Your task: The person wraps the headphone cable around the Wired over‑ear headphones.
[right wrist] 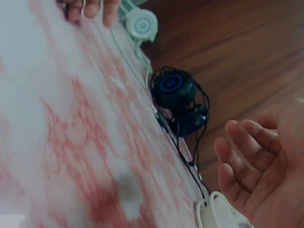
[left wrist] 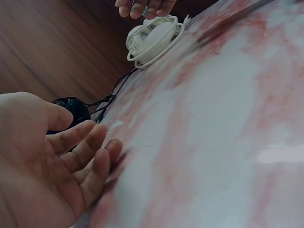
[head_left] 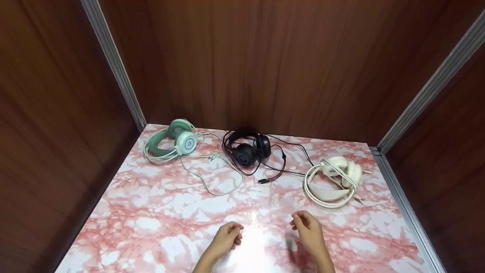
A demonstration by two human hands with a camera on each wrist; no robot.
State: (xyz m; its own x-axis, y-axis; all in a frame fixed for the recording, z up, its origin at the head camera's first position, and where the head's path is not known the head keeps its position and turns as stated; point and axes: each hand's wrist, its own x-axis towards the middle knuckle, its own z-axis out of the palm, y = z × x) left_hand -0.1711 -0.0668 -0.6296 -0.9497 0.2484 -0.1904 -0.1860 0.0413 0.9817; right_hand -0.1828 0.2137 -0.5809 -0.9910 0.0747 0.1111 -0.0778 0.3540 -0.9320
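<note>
My left hand [head_left: 226,238] hovers over the front middle of the table with its fingers loosely curled and nothing in them. To its right, my right hand [head_left: 308,229] hangs in the same relaxed way, also holding nothing. Nearest to the right hand lie white headphones [head_left: 329,195], their cable coiled around them. Black headphones [head_left: 245,154] rest at the back middle, with their cable running right toward the white pair and plug ends pointing forward. Mint green headphones [head_left: 186,143] sit at the back left, a loop of pale cable [head_left: 206,185] trailing toward the middle.
The table [head_left: 151,212] has a red and white marbled top. Brown wood panels [head_left: 242,68] stand behind it and on both sides, joined by grey metal posts [head_left: 117,64]. A bright light reflection falls between the hands.
</note>
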